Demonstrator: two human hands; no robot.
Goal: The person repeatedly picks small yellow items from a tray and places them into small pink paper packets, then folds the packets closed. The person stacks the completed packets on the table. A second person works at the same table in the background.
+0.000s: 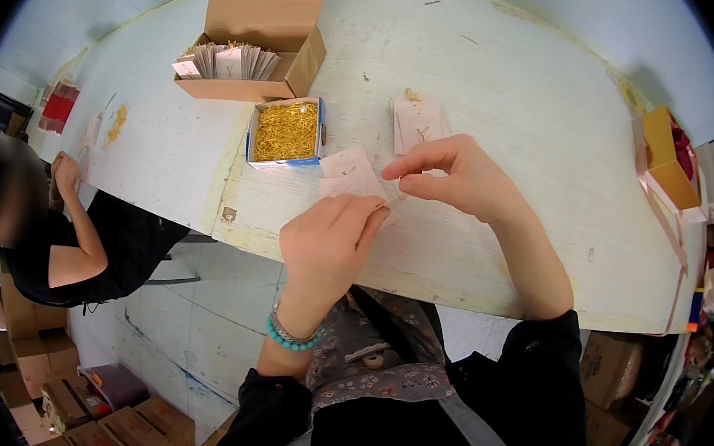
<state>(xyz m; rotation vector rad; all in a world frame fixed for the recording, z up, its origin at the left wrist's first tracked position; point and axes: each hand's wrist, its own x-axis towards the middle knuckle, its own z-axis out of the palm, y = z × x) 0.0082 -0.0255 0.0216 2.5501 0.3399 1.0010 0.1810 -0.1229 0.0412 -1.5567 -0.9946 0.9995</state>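
Note:
My left hand (333, 238) is closed, thumb and fingers pinching a small pale card (390, 213) mostly hidden behind them. My right hand (463, 178) faces it from the right, index finger and thumb curled toward each other over the card's edge. Something tiny seems to be between those fingertips, too small to name. Just beyond my left hand lie loose pale pink cards (346, 164). Past my right hand is a stack of similar cards (419, 122) with gold marks and small gold pieces at its top.
A small blue-and-white box (250, 152) holds many thin gold pieces. Behind it, an open cardboard box (305, 64) contains a row of cards. A co-worker (70, 240) sits at the left of the white table (514, 82). A yellow box (661, 150) stands at the right edge.

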